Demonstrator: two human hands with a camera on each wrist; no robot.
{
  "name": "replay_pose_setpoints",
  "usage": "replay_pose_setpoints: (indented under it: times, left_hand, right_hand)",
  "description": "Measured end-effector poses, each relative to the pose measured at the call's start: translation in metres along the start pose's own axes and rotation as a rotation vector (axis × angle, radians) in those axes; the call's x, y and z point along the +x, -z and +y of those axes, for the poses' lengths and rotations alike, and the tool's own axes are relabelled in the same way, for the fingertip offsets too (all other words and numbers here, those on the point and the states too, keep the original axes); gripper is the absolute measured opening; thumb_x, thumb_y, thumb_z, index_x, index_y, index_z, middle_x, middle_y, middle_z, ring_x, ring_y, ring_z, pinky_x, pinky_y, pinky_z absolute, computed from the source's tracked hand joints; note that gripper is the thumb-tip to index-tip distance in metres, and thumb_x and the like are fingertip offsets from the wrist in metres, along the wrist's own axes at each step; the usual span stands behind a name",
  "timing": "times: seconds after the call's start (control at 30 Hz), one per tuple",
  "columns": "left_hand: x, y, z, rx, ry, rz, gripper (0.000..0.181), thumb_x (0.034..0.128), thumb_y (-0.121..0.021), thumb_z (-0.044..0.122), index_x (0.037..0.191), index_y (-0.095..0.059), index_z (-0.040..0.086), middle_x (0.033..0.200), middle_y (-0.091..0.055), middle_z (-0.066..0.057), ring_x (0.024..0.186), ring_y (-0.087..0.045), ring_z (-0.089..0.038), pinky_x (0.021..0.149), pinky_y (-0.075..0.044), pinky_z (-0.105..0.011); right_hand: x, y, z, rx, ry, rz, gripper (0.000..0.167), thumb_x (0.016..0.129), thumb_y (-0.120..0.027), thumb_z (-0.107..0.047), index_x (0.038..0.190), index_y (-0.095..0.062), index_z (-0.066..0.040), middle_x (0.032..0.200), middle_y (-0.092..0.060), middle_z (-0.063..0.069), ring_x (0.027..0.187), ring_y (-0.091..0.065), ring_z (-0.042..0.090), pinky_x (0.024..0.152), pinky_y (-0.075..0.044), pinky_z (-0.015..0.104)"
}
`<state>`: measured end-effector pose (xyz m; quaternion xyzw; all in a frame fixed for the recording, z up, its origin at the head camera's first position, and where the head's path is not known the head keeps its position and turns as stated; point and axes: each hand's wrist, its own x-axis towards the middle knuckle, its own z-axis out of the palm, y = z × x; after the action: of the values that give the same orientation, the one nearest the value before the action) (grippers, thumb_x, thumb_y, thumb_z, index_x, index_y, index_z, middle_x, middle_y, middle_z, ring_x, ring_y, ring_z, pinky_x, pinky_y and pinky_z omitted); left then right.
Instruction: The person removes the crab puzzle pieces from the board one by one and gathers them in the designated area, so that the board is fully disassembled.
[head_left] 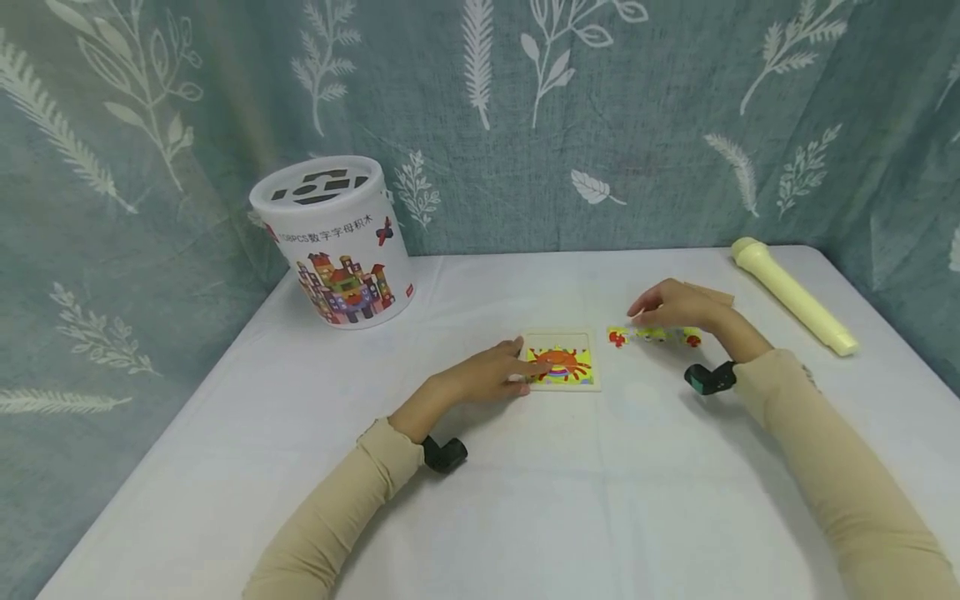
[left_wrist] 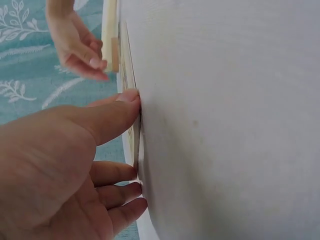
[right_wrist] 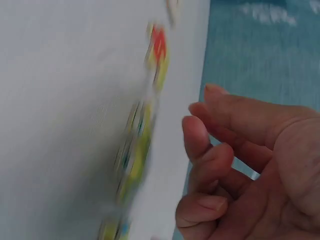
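A square puzzle board [head_left: 597, 360] with a pale frame and an orange crab picture lies flat on the white table; a pale strip shows along its far side. My left hand [head_left: 491, 371] rests against its left part, the index finger reaching over the picture. In the left wrist view the thumb [left_wrist: 117, 115] touches the board's edge. My right hand [head_left: 671, 304] hovers above several small yellow, red and green puzzle pieces [head_left: 618, 337] right of the board. In the right wrist view its fingers [right_wrist: 200, 172] are loosely bent, holding nothing; the pieces there are blurred.
A white lidded bucket [head_left: 337, 242] with a printed block castle stands at the back left. Behind my right hand lies a flat brown piece [head_left: 708, 293], partly hidden. A pale yellow toy microphone [head_left: 795, 296] lies at the right. A green leaf-patterned curtain [head_left: 450, 167] hangs behind the table.
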<state>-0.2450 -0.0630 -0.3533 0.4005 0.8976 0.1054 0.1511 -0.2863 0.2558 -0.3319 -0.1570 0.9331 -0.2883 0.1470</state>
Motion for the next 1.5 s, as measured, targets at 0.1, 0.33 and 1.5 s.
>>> replay_pose_setpoints:
  times: [0.1,0.33,1.5]
  left_hand:
    - [0.001,0.000,-0.001,-0.021,-0.005,0.019,0.047,0.0909,-0.058,0.024,0.136,-0.045,0.024,0.147,-0.023,-0.027,0.138,-0.023,-0.036,0.111,-0.024,-0.046]
    - [0.001,0.002,-0.001,-0.052,-0.039,0.043,0.046,0.0888,-0.060,0.020,0.133,-0.049,0.022,0.144,-0.029,-0.027,0.135,-0.028,-0.038,0.108,-0.030,-0.048]
    - [0.000,-0.001,-0.004,-0.044,-0.066,0.033,0.040,0.0917,-0.056,0.012,0.131,-0.053,0.019,0.142,-0.031,-0.028,0.136,-0.023,-0.041,0.110,-0.025,-0.049]
  right_hand:
    - [0.014,-0.015,-0.024,-0.012,0.058,-0.087,0.025,0.089,-0.058,-0.016,0.106,-0.065,0.002,0.086,-0.064,0.009,0.069,-0.051,0.013,0.062,-0.044,0.025]
    - [0.037,-0.049,-0.071,-0.020,0.146,-0.152,0.014,0.086,-0.060,-0.012,0.094,-0.066,-0.002,0.074,-0.058,0.002,0.060,-0.047,0.010,0.055,-0.040,0.021]
    - [0.041,-0.079,-0.095,-0.063,0.109,-0.042,0.013,0.081,-0.067,-0.008,0.090,-0.060,-0.002,0.081,-0.060,0.007,0.070,-0.051,0.014,0.064,-0.043,0.023]
